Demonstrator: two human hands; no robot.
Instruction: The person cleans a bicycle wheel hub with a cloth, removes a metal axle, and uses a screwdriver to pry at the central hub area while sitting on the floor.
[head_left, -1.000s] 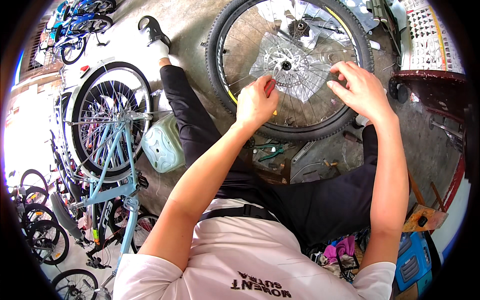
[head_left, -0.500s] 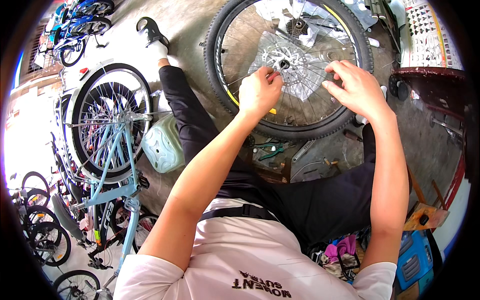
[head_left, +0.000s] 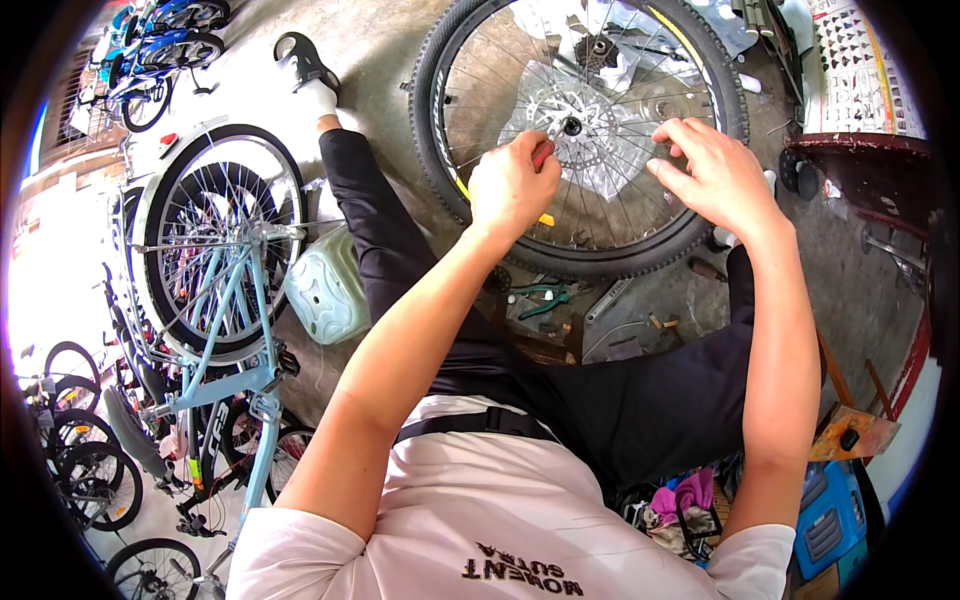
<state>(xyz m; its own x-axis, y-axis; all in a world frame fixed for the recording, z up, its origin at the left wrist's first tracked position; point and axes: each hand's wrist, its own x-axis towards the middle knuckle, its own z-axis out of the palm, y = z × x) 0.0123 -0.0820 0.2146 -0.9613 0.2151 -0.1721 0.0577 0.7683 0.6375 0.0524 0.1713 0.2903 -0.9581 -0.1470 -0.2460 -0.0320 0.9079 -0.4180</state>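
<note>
Bicycle wheel [head_left: 520, 255] lying flat beneath both hands on the concrete floor [head_left: 400, 50]; light blue bicycle [head_left: 215, 330] standing well left of them. Left hand [head_left: 512, 185] closing around a red-handled tool [head_left: 541, 152] near the hub [head_left: 570, 126]; right hand [head_left: 712, 176] hovering open, fingers spread, over the spokes beside the rim

A: What's the left hand [head_left: 512, 185] doing?
B: It's closed on a red-handled tool [head_left: 541, 153] near the hub [head_left: 571, 126] of the wheel [head_left: 580, 135].
A: The right hand [head_left: 712, 175]?
B: Fingers spread, resting on the spokes [head_left: 620, 190].
A: Anything beside them?
B: A light-blue bike [head_left: 215, 300] on the left, pliers [head_left: 540, 298] on the floor below the tyre.
</note>
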